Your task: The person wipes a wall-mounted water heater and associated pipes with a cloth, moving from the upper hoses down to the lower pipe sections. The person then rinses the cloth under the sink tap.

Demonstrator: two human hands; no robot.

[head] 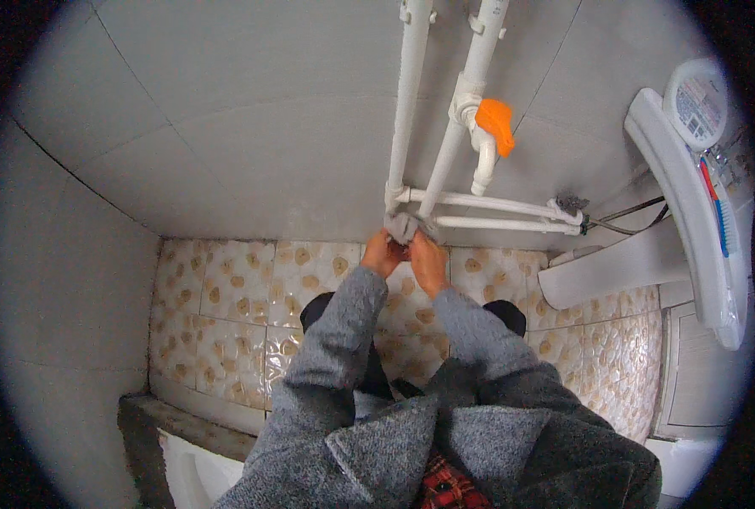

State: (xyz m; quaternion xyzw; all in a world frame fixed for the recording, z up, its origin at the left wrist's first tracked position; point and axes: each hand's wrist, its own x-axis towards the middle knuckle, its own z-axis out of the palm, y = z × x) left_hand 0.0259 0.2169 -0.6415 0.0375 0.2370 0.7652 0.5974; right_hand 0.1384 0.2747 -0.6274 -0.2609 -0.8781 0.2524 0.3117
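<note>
Both hands meet in front of me at the foot of the white plastic pipes, close to the wall. A crumpled grey cloth is bunched between them against the lower pipe ends. My left hand grips the cloth from the left, its fingers partly hidden. From the right, my right hand grips the same cloth, also with its fingertips out of sight. The cloth covers the pipe ends, so their shape there cannot be made out. Two horizontal white pipes run rightward just beyond my hands.
A white tap with an orange handle juts from the right upright pipe. At right stands a white washbasin holding a red-and-blue brush and a labelled white tub. Patterned tiles cover the floor. White ceramic shows at lower left.
</note>
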